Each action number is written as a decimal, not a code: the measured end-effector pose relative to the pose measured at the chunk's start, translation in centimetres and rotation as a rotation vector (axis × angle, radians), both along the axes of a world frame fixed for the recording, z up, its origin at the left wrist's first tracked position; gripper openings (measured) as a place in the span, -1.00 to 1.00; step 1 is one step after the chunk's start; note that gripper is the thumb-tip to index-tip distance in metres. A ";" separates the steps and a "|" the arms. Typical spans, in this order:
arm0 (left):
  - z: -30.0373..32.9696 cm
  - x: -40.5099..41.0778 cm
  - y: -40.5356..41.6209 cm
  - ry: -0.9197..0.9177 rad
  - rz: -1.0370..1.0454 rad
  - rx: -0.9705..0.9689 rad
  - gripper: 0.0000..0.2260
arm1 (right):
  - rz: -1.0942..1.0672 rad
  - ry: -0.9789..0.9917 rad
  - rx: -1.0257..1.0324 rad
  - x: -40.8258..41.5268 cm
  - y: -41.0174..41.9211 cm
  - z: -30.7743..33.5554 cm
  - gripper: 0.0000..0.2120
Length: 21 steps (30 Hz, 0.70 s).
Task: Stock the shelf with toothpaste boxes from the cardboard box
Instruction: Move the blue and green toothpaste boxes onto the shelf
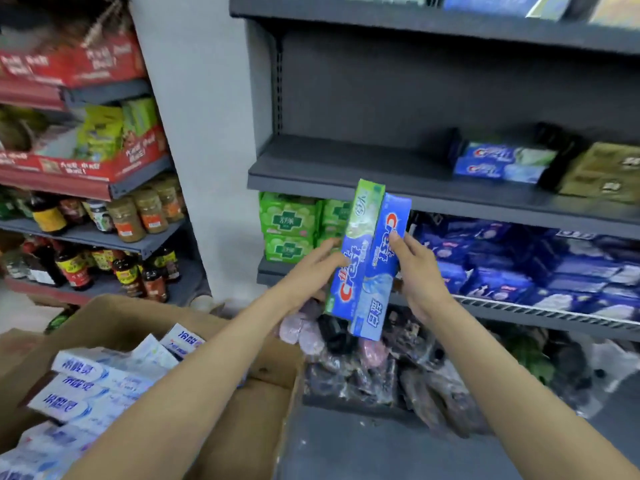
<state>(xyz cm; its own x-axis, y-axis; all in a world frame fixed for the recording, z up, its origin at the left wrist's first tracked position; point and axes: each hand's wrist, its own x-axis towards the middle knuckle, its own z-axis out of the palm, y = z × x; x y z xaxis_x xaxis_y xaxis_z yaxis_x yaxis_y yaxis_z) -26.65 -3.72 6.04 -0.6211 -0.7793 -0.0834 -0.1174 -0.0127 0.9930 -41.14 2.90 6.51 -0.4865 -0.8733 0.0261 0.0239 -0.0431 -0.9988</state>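
gripping two toothpaste boxes [367, 258] upright, left hand [311, 271], right hand [420, 275] flanking

Reads as a small retail shop to me, grocery plus toiletries. Dark metal gondola shelf [346, 174] from 12 to 3 o'clock, slotted upright at its left edge. Stacked toothpaste [502, 162] on it at 2 o'clock, gold cartons [602, 174] just beside. Tier below: green packs [289, 226] at 12, blue packs [512, 261] at 3, a wire rail along the front edge. Second rack at 9 to 10 o'clock carries sauce jars [138, 213], bottles [74, 268], and red display trays [86, 164] of snacks. Open carton [273, 372] of white boxes [90, 379] at 7 o'clock. Labels too blurred for me to read prices.
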 end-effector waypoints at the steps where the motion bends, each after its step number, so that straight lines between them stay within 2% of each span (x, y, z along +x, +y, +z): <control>1: 0.8 -2.3 -0.1 0.026 -0.006 -0.019 -0.74 | -0.019 0.012 -0.016 -2.1 0.0 0.9 -0.80; 5: 3.9 -11.1 -0.4 -0.019 -0.005 -0.192 -0.67 | -0.042 0.041 -0.063 -11.0 0.4 4.2 -0.78; 8: 5.4 -17.0 -1.4 -0.066 0.118 -0.317 -0.66 | -0.086 0.163 -0.123 -16.9 1.1 6.2 -0.69; 11: 6.3 -21.9 -3.4 -0.194 0.196 -0.502 -0.69 | -0.168 0.251 -0.144 -22.2 1.0 7.3 -0.64; 16: 7.7 -28.6 -6.8 -0.497 0.168 -0.954 -0.70 | -0.236 0.418 -0.162 -29.1 -0.4 8.5 -0.60; 21: 8.0 -36.2 -10.9 -0.632 0.070 -1.096 -0.67 | -0.279 0.620 -0.141 -34.6 -3.0 9.7 -0.60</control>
